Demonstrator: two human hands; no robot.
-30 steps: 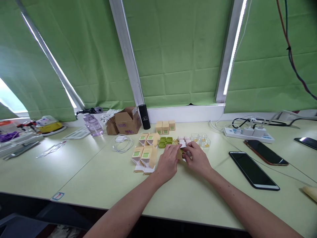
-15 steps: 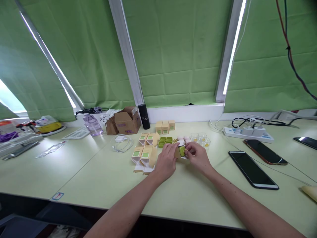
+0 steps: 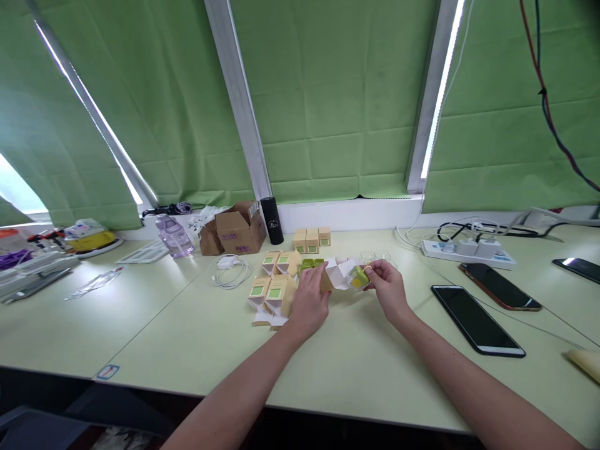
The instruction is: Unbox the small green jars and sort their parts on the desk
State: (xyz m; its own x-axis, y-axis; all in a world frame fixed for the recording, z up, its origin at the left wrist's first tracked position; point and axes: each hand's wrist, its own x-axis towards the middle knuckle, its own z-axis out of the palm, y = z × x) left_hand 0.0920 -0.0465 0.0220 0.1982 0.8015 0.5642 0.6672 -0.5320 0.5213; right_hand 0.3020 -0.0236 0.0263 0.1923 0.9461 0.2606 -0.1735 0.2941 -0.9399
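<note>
My left hand point(image 3: 310, 301) is closed around a small cardboard box point(image 3: 336, 273) whose white end flaps stand open toward the right. Between the fingertips of my right hand point(image 3: 390, 290) is a small green case point(image 3: 359, 277) with a clear part and a yellow spot, just outside the box's opening. Left of my left hand stand several beige boxes point(image 3: 281, 295) with green label squares and open white flaps. Green square cases point(image 3: 311, 262) sit behind my left hand, partly hidden. Clear cups point(image 3: 375, 256) show behind my right hand.
Several closed beige boxes point(image 3: 312, 240) stand farther back, near a black bottle point(image 3: 272, 220) and a brown carton point(image 3: 241, 229). A white charger cable point(image 3: 233, 275) lies to the left. Phones point(image 3: 477, 320) and a power strip point(image 3: 469, 251) are on the right.
My right hand has moved right, and the green case has come out of the box with it. The box's white flaps now show, and my left hand has shifted slightly left.
</note>
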